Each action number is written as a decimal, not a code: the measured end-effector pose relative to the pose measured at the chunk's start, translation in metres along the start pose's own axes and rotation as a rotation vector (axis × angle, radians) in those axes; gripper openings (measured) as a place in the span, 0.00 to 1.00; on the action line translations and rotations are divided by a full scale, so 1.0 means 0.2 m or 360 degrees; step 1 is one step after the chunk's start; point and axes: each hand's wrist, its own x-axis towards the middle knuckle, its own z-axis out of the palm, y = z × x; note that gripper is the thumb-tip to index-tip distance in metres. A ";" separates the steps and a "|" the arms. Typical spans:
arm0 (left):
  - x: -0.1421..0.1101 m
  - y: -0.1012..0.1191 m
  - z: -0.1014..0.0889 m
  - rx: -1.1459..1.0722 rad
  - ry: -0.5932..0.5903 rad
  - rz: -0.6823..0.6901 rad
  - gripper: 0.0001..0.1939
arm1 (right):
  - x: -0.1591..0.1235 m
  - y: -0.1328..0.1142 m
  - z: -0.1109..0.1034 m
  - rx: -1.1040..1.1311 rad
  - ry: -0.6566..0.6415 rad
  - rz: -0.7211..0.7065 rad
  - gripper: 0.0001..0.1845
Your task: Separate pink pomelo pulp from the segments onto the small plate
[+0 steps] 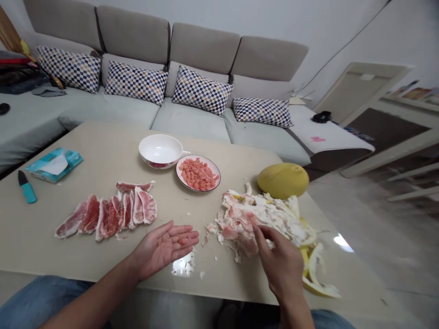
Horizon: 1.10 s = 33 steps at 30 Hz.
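Observation:
Palm up and fingers stretched out, my left hand (168, 244) is open above the table's front part, with a small piece of pomelo pulp (183, 241) lying on its fingers. My right hand (279, 256) is closed in a pinch at the near side of a heap of pomelo peel and membrane (260, 210). What sits between its fingertips I cannot make out; pinkish membrane (240, 221) lies right beside them. Left of my left hand, peeled pomelo segments (113, 212) lie in a row. A plate (181, 177) with pink pulp pieces (199, 173) stands beyond my hands.
A white bowl (161, 148) stands beside the plate. Behind the peel heap lies a whole yellow pomelo (283, 180). A tissue pack (55, 165) and a knife with a teal handle (28, 191) are at the left. Thick peel (317, 274) lies near the right edge.

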 end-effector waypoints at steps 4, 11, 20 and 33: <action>0.00 0.00 0.00 0.0024 -0.0075 -0.0020 0.29 | -0.04 -0.02 0.00 -0.0021 0.0013 -0.0147 0.18; -0.01 -0.02 0.03 0.0140 -0.0091 -0.0021 0.30 | -0.13 -0.33 0.07 0.0633 -0.0437 -0.0699 0.06; -0.03 -0.05 0.05 0.0439 -0.0070 0.0112 0.16 | 0.04 -0.62 0.04 0.0644 -0.1225 -0.1009 0.08; -0.03 -0.03 0.05 0.0495 -0.0028 0.0148 0.11 | 0.12 -0.74 0.08 0.0214 -0.1431 -0.1315 0.07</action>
